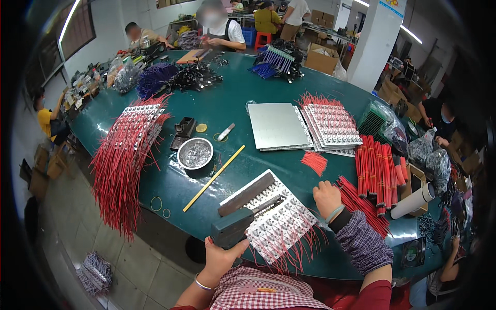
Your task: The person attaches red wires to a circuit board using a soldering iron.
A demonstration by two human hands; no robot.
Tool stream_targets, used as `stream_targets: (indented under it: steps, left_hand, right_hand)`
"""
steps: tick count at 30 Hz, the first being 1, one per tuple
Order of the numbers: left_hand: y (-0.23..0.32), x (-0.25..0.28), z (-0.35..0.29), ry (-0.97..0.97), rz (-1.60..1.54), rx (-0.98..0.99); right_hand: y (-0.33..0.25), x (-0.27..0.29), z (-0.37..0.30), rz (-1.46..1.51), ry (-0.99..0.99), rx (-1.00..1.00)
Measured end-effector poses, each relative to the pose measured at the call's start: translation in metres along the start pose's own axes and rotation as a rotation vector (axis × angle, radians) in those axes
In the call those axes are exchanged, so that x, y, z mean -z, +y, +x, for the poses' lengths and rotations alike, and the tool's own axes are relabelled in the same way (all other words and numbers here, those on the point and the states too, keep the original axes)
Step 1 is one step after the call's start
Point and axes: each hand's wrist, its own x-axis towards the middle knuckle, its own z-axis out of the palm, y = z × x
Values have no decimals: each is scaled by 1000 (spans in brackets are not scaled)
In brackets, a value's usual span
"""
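Observation:
My left hand (219,257) grips the handle of a grey-green soldering gun (235,225), whose metal tip lies over a white panel of small circuit boards (276,219) at the table's near edge. Red wires fan out from that panel's lower side. A dark flat bar (247,193) lies along its upper left edge. My right hand (327,198) is closed at the panel's right corner, touching a loose bundle of red wires (361,204) lying beside it; what the fingers hold is hidden.
A metal bowl of solder bits (195,153), a yellow stick (214,178) and a grey flat plate (276,125) lie on the green table (217,103). Wired board stacks sit left (132,134) and right (333,124). Red wire bundles (380,173) stand right. Other people work around the table.

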Motion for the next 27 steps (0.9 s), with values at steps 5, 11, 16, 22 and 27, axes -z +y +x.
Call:
stream_targets:
  steps: [5, 11, 16, 22, 27]
  left_hand:
    - [-1, -4, 19, -40, -30, 44]
    - [0, -18, 51, -43, 32, 103]
    - [-6, -26, 65, -34, 66, 109]
    - [-27, -27, 62, 2, 166, 157]
    - [-34, -25, 62, 30, 196, 124]
  right_hand:
    - [4, -2, -9, 118, 5, -17]
    - [-3, 9, -21, 515, 288, -211]
    - [-25, 5, -24, 655, 335, -249]
    - [-43, -7, -22, 872, 357, -302]
    - [-47, -14, -11, 888, 361, -256]
